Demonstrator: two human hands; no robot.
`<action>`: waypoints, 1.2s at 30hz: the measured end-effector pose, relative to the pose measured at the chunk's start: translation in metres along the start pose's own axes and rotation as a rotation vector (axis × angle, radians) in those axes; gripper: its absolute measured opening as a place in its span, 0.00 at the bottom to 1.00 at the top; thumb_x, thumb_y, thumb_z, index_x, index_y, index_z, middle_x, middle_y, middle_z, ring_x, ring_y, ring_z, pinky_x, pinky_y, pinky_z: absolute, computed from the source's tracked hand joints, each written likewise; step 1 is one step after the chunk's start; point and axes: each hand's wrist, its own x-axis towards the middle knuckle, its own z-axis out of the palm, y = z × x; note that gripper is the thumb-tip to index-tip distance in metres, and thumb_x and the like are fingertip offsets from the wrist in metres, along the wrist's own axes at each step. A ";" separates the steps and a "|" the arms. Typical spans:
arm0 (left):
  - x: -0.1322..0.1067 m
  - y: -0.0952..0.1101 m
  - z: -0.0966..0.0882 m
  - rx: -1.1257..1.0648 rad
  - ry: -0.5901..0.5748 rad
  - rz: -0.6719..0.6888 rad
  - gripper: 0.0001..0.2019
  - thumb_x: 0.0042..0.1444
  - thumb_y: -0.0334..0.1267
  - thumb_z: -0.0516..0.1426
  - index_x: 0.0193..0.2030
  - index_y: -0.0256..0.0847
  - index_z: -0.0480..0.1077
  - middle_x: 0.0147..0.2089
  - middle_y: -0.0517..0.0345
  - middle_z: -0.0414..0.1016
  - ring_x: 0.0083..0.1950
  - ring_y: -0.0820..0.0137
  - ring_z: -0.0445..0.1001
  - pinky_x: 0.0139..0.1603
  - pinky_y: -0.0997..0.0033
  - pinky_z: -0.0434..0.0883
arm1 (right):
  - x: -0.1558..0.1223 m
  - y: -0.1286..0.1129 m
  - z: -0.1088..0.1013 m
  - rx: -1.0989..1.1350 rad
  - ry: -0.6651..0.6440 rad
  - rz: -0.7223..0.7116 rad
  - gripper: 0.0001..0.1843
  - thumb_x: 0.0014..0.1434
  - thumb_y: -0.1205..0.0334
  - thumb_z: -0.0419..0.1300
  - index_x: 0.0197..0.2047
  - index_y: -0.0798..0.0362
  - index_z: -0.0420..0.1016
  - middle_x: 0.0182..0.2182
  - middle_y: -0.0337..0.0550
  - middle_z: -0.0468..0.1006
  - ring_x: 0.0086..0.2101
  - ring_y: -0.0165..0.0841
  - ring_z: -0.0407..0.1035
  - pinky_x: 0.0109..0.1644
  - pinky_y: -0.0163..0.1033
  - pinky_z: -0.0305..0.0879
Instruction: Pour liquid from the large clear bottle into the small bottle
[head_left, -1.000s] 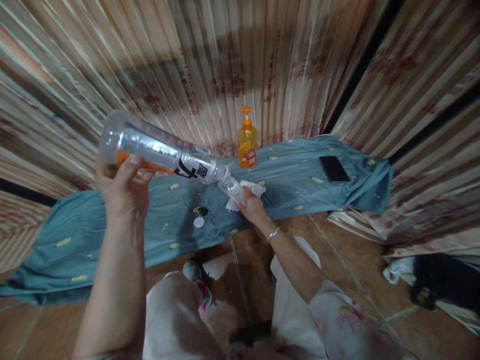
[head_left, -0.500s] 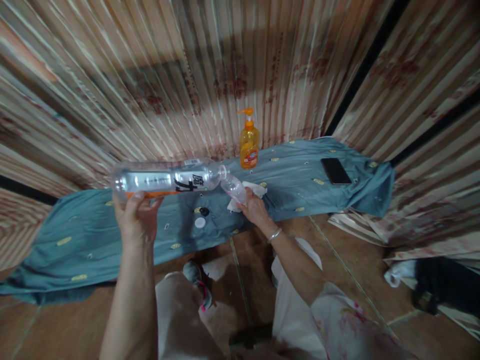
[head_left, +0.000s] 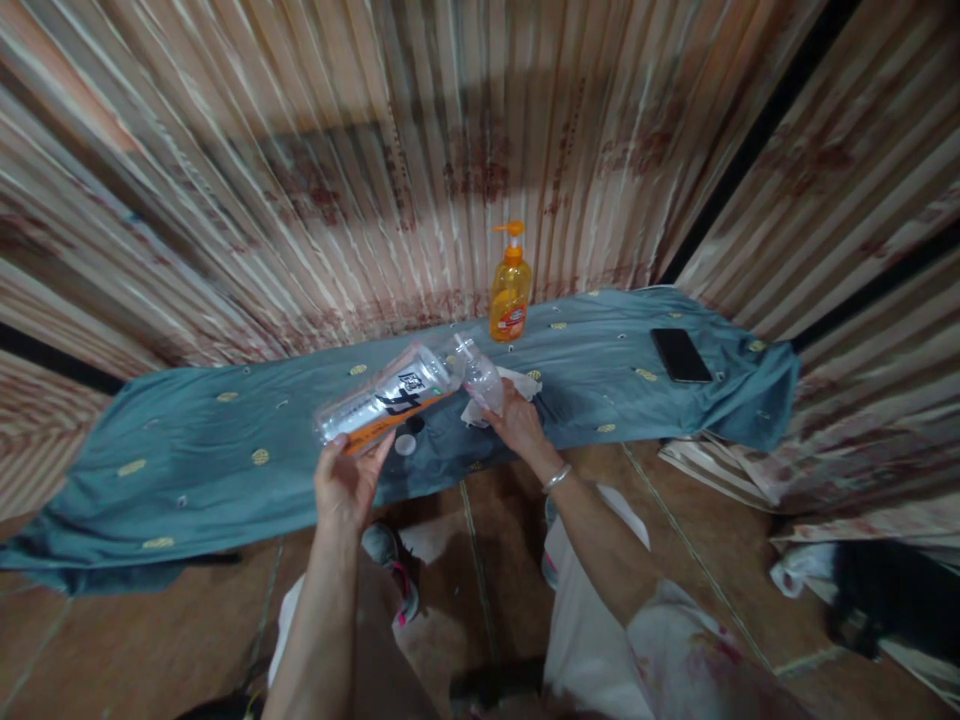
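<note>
My left hand (head_left: 350, 482) is closed around the base end of a large clear plastic bottle (head_left: 382, 400) with a silver and orange label. The bottle tilts, its neck up and to the right. My right hand (head_left: 517, 420) grips a small clear plastic bottle (head_left: 481, 382), whose mouth points up and left. The two necks are close together; I cannot tell whether they touch. A white crumpled tissue (head_left: 478, 413) lies by my right hand. Below the large bottle, a white cap (head_left: 405, 444) rests on the blue-green cloth (head_left: 225, 440), beside a small dark item partly hidden by that bottle.
An orange pump bottle (head_left: 510, 300) stands at the back of the cloth-covered bench, near the pleated curtain (head_left: 465, 130). Toward the right end lies a black phone (head_left: 681, 355). A dark bag-like object (head_left: 885, 590) is on the floor at far right.
My left hand has moved right and down with the large bottle, which has gone from nearly level to tilted, base lower. The small bottle has turned more upright in my right hand.
</note>
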 end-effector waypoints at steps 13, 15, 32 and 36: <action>0.015 -0.004 -0.031 -0.172 0.093 -0.051 0.21 0.42 0.38 0.67 0.45 0.39 0.73 0.47 0.49 0.79 0.52 0.57 0.77 0.50 0.56 0.78 | 0.001 0.006 0.003 0.001 0.039 0.031 0.34 0.61 0.57 0.62 0.65 0.62 0.55 0.50 0.61 0.79 0.49 0.46 0.76 0.50 0.42 0.69; 0.019 -0.004 -0.036 -0.172 0.079 -0.061 0.22 0.42 0.40 0.68 0.46 0.39 0.73 0.48 0.49 0.79 0.52 0.56 0.77 0.49 0.56 0.78 | 0.000 0.009 0.006 0.012 0.058 0.021 0.34 0.61 0.57 0.62 0.64 0.62 0.56 0.49 0.60 0.79 0.49 0.46 0.76 0.49 0.43 0.70; 0.057 -0.004 -0.040 -0.148 -0.002 -0.136 0.26 0.38 0.41 0.70 0.46 0.40 0.73 0.49 0.49 0.78 0.49 0.54 0.78 0.47 0.55 0.78 | 0.000 0.021 0.012 0.008 0.093 0.045 0.35 0.59 0.50 0.62 0.63 0.60 0.59 0.47 0.60 0.81 0.45 0.47 0.78 0.45 0.42 0.72; 0.062 -0.003 -0.040 -0.135 -0.014 -0.125 0.25 0.38 0.39 0.71 0.45 0.43 0.73 0.52 0.52 0.78 0.51 0.52 0.77 0.50 0.51 0.77 | -0.001 0.022 0.012 -0.003 0.111 0.053 0.33 0.60 0.48 0.60 0.62 0.60 0.59 0.45 0.59 0.81 0.44 0.46 0.78 0.44 0.42 0.72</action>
